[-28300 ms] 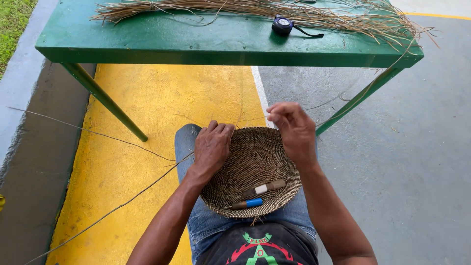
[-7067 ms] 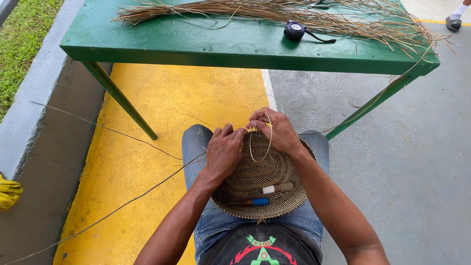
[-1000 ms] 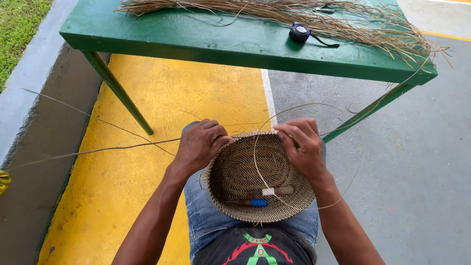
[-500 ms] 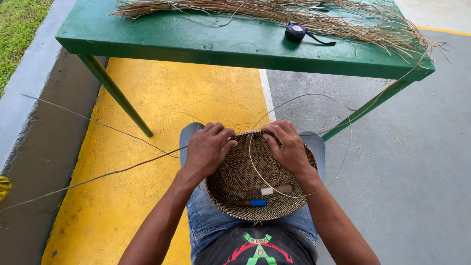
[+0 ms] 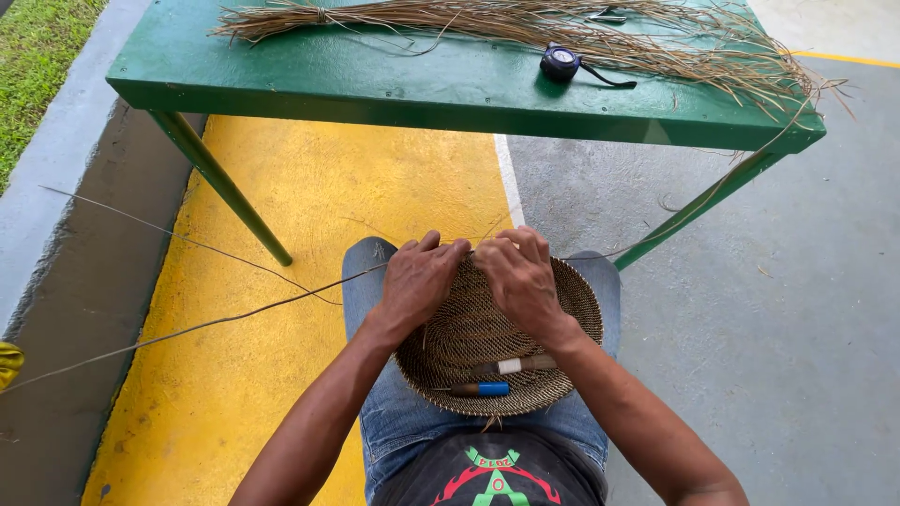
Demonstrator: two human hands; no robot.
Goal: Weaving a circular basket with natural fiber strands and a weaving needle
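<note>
We saw a green table [image 5: 375, 80] with dried grass [image 5: 525, 23] beyond our woven basket [image 5: 572, 300], two tools [image 5: 502, 375] inside it, left hand [image 5: 419, 281] and right hand [image 5: 518, 276] pinching its far rim, fingers curled closed, open floor [image 5: 750, 309] right of it.

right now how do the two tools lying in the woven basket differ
The wooden-handled tool is brown with a pale band near its middle; the blue-tipped tool ends in a bright blue cap. The wooden-handled tool looks longer and lies tilted, farther from the person; the blue-tipped tool lies nearly level, closer to the near rim. Both rest loose inside the woven basket, untouched by either hand.
</note>
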